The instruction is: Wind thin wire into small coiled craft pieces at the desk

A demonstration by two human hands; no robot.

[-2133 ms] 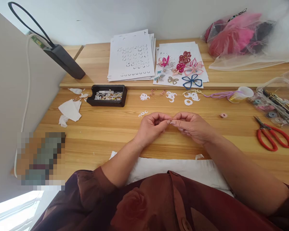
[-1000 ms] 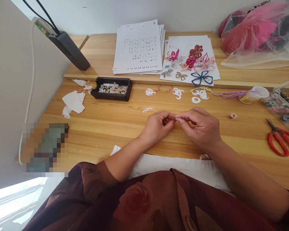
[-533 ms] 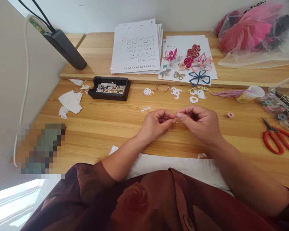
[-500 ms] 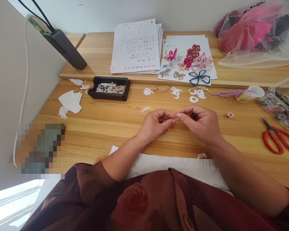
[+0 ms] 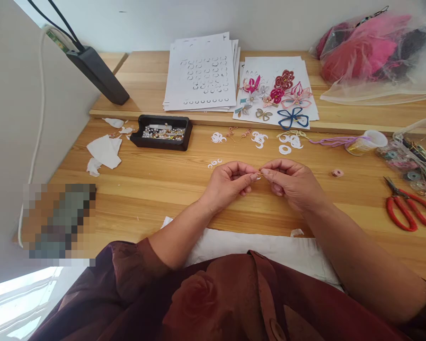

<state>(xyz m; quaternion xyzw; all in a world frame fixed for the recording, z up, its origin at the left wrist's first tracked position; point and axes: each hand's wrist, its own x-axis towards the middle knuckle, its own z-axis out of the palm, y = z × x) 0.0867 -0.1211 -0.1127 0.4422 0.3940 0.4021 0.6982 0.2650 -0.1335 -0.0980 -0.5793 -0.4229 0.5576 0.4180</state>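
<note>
The left hand [image 5: 227,184] and right hand [image 5: 293,184] pinch a thin wire [image 5: 264,174] between them, just above the wooden table [image 5: 145,194]; it looks light and easily bent, so is best held close to each pinch

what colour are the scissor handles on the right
Red, and they show best in the head view, where the scissors' handles lie on the wooden table.

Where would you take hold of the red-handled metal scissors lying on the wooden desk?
Take the scissors by their red loop handles, coming from the near side. They lie flat on the wooden table, with the loops towards the person and the pointed metal blades aimed away, so fingers should enter clear of the points.
</note>
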